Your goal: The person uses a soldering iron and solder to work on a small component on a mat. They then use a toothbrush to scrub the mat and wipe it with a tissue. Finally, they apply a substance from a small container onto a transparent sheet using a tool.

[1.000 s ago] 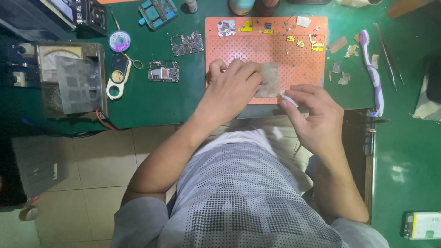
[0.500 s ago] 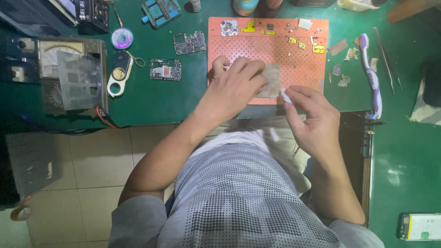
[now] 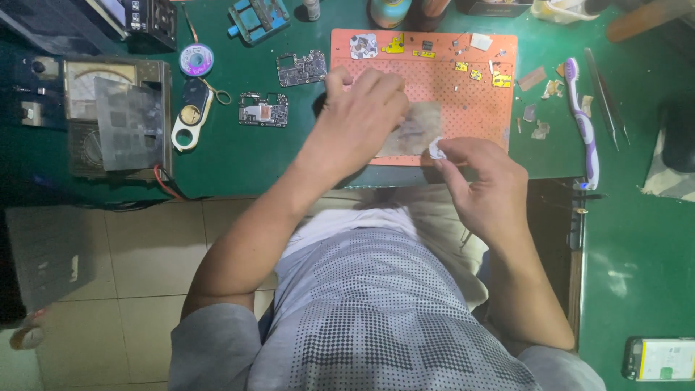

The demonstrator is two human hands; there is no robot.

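Note:
My left hand (image 3: 358,116) lies palm down on the orange perforated work mat (image 3: 478,101), pressing the left side of a flat grey-brown plate (image 3: 416,130). Its fingers are curled over the plate's upper edge. My right hand (image 3: 485,185) hovers at the mat's front edge with thumb and forefinger pinched on a small white piece (image 3: 436,149) held against the plate's right end. Small yellow and dark parts (image 3: 474,72) are scattered on the mat's far side.
Two circuit boards (image 3: 264,110) lie on the green bench left of the mat, beside a solder-wire reel (image 3: 196,59) and a white-handled tool (image 3: 188,123). A meter box (image 3: 116,116) stands far left. A purple toothbrush (image 3: 583,123) and tweezers (image 3: 607,94) lie right; a phone (image 3: 662,358) bottom right.
Both hands stay on the plate with only slight shifts. My right hand has kept its pinch at the plate's right end.

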